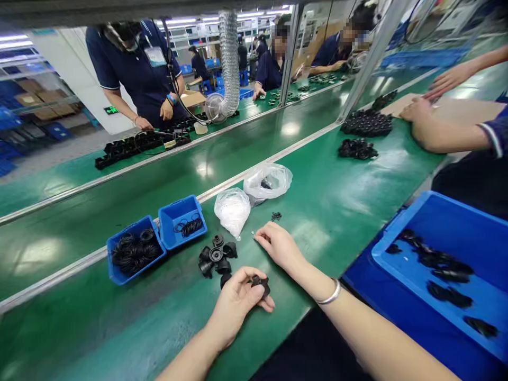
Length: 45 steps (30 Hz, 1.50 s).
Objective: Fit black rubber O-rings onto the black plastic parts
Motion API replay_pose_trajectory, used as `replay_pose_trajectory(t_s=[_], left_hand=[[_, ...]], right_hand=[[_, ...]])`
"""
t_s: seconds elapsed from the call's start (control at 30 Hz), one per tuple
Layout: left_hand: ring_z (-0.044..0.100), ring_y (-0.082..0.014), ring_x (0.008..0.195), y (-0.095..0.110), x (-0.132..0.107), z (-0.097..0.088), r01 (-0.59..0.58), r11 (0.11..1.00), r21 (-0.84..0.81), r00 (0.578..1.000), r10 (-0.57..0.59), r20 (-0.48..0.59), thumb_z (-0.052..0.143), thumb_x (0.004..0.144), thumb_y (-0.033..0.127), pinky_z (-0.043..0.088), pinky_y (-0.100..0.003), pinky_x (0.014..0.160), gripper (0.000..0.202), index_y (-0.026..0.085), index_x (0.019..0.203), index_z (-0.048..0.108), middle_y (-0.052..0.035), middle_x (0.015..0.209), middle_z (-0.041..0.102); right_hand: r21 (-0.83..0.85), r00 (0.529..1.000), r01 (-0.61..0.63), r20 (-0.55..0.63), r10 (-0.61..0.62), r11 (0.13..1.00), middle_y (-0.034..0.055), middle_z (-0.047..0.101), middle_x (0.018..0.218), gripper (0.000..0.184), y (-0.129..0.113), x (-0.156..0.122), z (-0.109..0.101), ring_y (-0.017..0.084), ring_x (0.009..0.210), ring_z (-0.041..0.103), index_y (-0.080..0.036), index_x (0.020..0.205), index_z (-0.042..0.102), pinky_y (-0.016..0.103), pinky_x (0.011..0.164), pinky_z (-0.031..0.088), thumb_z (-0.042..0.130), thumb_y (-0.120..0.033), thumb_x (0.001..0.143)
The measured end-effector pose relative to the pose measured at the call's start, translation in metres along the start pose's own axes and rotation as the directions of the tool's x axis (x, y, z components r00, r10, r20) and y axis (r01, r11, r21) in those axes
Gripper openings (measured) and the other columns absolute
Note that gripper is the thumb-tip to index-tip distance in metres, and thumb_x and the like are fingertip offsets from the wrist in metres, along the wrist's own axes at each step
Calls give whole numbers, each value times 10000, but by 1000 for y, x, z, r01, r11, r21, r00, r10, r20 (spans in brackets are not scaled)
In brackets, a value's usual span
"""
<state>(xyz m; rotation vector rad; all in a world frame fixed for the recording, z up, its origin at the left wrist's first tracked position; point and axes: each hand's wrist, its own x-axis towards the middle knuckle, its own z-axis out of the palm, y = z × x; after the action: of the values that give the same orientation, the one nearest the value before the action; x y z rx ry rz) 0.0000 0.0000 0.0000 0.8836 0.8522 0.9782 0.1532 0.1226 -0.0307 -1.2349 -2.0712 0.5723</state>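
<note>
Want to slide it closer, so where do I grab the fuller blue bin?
Pinch the bin's near rim from above with your right hand, since your left hand holds a rubber part. That long wall faces you and is free, while the black rings fill the inside and the other bin sits at its far right corner.

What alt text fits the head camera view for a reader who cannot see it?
A person's left hand holds a black rubber part on a green work belt, the right hand beside it. Black rubber fittings and blue bins of black rings lie nearby.
</note>
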Motion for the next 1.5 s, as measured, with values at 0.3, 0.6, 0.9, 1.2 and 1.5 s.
replay_pose_trajectory(t_s=[0.3, 0.6, 0.9, 1.2, 1.5], left_hand=[[632, -88, 480, -7, 0, 0, 55, 989, -135, 998, -52, 22, 457, 963, 391, 436, -214, 408, 251, 163, 981, 561, -103, 1221, 553], [647, -108, 685, 4, -3, -6, 28, 987, -158, 999, -20, 50, 585, 917, 253, 517, -292, 696, 280, 180, 1186, 559, -71, 1072, 575], [667, -121, 656, -3, 2, -8, -13, 996, -92, 1000, 14, 5, 741, 804, 265, 534, -308, 685, 467, 166, 1185, 490, -56, 999, 610], [658, -162, 644, -1, 1, -10, 34, 998, 51, 998, -37, 52, 627, 891, 353, 513, -326, 676, 494, 117, 1279, 433, -22, 724, 653], [613, -149, 698, -4, -1, -13, -5, 990, 141, 996, -8, 94, 550, 942, 337, 494, -313, 705, 436, 131, 1311, 441, -21, 761, 628]], right_hand=[[16, 999, 33, 12, -33, 999, 31, 575, 781, 130, 0, -4, -1, 179, 746, 558, -183, 791, 638, 293, 689, 443, 576, -163, 903], [123, 998, 43, -54, -37, 991, 18, 563, 724, 167, -11, -4, -11, 149, 651, 540, -179, 765, 645, 272, 615, 453, 580, -228, 911], [379, 995, 44, 65, -74, 924, 24, 583, 767, 112, -61, -62, -35, 146, 697, 550, -199, 832, 651, 272, 607, 447, 590, -224, 923], [338, 998, 61, -14, -60, 939, 21, 562, 768, 91, -55, -74, -21, 136, 669, 529, -192, 852, 629, 266, 584, 456, 575, -177, 924], [-17, 929, 368, -33, -368, 930, 72, 559, 833, 123, -57, -81, -27, 182, 789, 514, -146, 986, 581, 331, 693, 478, 498, -70, 937]])
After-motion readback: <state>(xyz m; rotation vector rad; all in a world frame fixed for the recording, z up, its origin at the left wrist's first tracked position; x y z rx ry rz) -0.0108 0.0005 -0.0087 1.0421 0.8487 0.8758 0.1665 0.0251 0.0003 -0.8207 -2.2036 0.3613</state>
